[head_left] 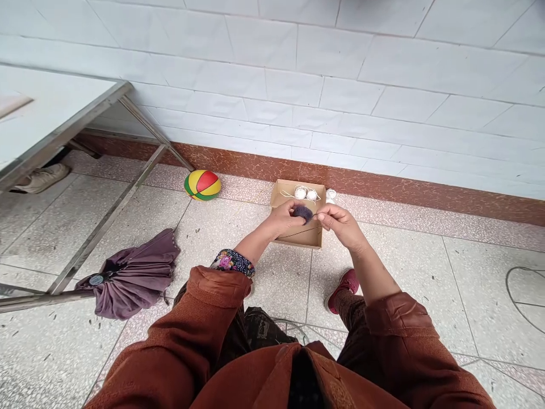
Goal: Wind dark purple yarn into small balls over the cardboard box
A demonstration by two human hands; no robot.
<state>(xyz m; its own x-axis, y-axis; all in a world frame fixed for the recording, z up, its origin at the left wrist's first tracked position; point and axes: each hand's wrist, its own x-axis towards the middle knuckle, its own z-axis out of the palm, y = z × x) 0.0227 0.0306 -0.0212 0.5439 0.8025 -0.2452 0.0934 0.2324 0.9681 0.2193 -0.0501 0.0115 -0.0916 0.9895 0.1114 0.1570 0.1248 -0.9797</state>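
Note:
My left hand (284, 218) is closed around a small dark purple ball of yarn (302, 214), held above an open cardboard box (298, 242). Just to the right, my right hand (339, 224) pinches a dark strand of yarn (315, 216) between thumb and fingers, close to the ball. Two white balls of yarn (300, 193) lie inside the box near its far wall, with loose white strand around them. A dark strand also runs across the box's near part. Beyond the right wall of the box sits another white ball of yarn (331, 194).
A red, yellow and green ball (202, 185) rests on the floor by the wall. A folded purple umbrella (138, 272) leans by the metal-legged table (85, 102) on the left. A shoe (42, 177) shows under the table. A thin wire loop (511, 289) lies at right.

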